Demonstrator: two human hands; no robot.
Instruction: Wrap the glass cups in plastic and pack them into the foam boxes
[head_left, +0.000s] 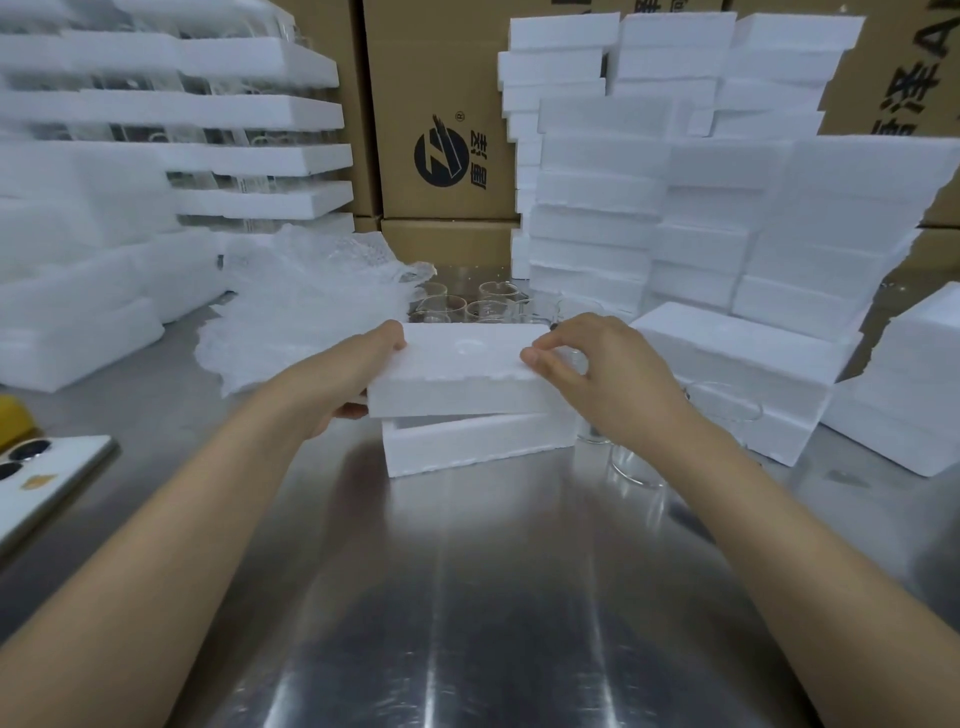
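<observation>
Left hand (358, 364) at nine o'clock, right hand (597, 374) at three: my fingers (540, 358) clamp the foam lid (457, 374) over its base (478, 444); closing, I judge, so next square the edges

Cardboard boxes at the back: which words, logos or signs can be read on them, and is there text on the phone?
"®": beside the round black logo on the middle cardboard box.
Black Chinese characters right of that logo: sideways, too blurred to read.
"A": on the right cardboard box, beside large sideways characters cut by the frame edge, unreadable.
Phone: no text readable.
</observation>
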